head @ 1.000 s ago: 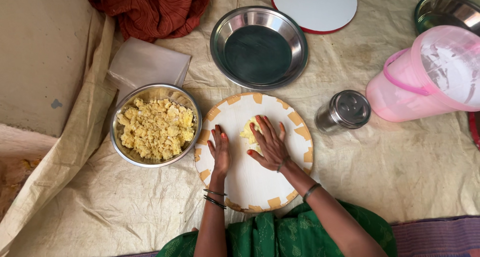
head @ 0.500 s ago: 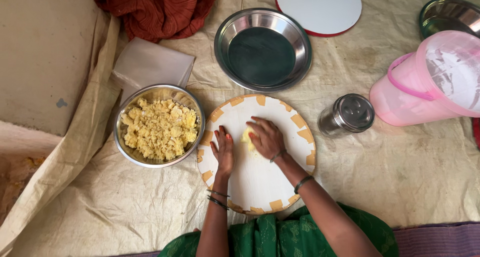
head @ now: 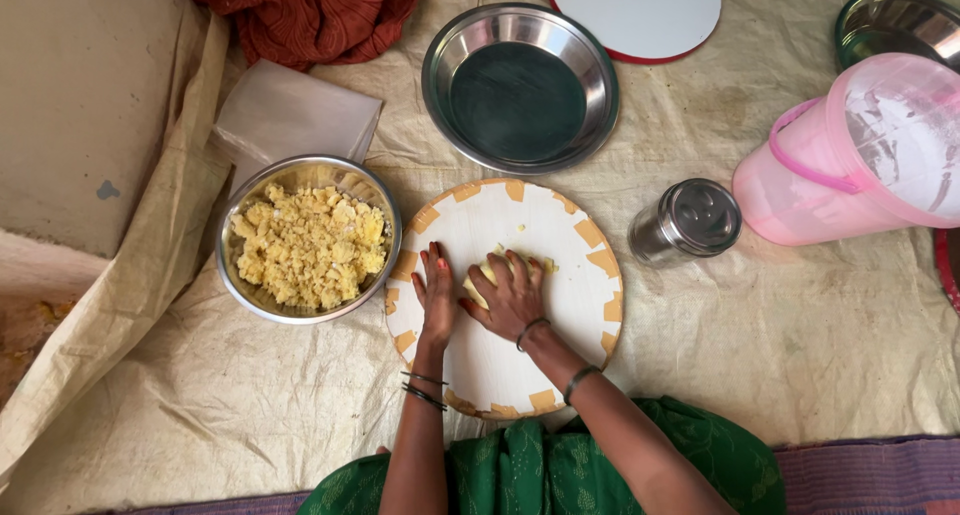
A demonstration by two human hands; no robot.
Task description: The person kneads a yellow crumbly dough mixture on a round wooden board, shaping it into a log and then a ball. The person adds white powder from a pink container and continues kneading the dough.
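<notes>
Head view, centre of frame: round white board (head: 560, 320) with orange edge marks lies on the beige sheet (head: 760, 355). Right hand (head: 512, 297) lies palm-down on a small pale-yellow dough lump (head: 481, 280) at mid-board — fingers spread, covering most of it. Left hand (head: 436, 293) rests flat on the board just beside the lump, fingers straight and close together, gripping nothing. Steel bowl of crumbly yellow dough (head: 308, 243) sits left of the board; empty steel pan (head: 520, 87) above it; small steel canister (head: 688, 221) and pink jug (head: 860, 155) to the right.
</notes>
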